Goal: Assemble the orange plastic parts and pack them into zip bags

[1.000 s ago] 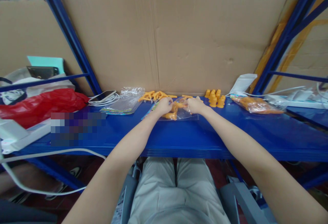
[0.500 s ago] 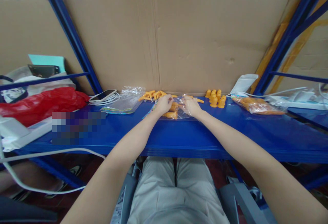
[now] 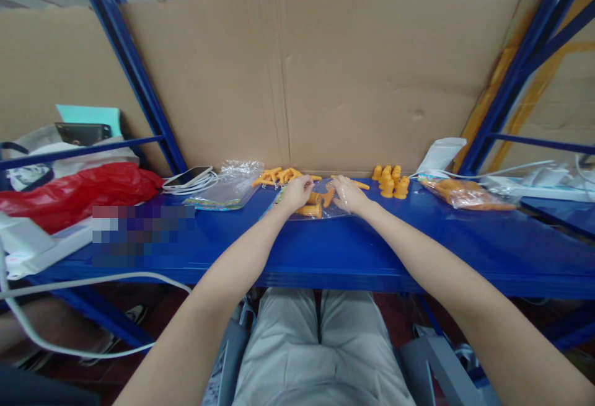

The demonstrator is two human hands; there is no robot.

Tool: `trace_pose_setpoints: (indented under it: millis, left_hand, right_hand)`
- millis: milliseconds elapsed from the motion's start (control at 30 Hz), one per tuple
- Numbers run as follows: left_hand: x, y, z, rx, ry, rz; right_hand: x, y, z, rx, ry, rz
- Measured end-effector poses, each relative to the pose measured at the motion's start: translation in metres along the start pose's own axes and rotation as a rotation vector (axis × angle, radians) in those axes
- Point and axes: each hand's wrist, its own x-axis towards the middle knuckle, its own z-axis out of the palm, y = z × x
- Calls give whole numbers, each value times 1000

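Note:
A small clear plastic bag (image 3: 320,207) with orange plastic pieces inside lies on the blue shelf (image 3: 325,245) in front of me. My left hand (image 3: 297,193) pinches the bag's left edge with curled fingers. My right hand (image 3: 348,194) grips its right side, clear film draped over the fingers. Loose orange stick-shaped pieces (image 3: 279,175) lie just behind my left hand. A group of small orange cone-shaped pieces (image 3: 390,180) stands behind and to the right of my right hand.
A stack of empty clear bags (image 3: 227,188) and a phone with a white cable (image 3: 188,176) lie to the left. A filled bag of orange parts (image 3: 465,193) lies right. Red plastic bag (image 3: 69,190) far left. Cardboard sheet (image 3: 325,77) backs the shelf.
My right hand drew closer to my left and lowered onto the bag's right side. The bag settled flatter on the shelf. The camera tilted slightly.

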Motion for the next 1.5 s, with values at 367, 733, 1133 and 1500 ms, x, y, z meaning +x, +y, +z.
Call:
trace_pose_setpoints:
  millis: [367, 733, 1133, 1500]
  left_hand:
    - [-2, 7, -1, -40, -47, 24]
    - [-3, 11, -1, -32, -78, 51]
    - [-3, 14, -1, -34, -59, 12]
    - [-3, 15, -5, 9, -4, 8]
  right_hand:
    - [-1, -22, -15, 777, -257, 520]
    - [-1, -9, -3, 816, -274, 471]
    - [-3, -14, -4, 1013, -302, 297]
    - [-2, -14, -3, 947, -373, 267]
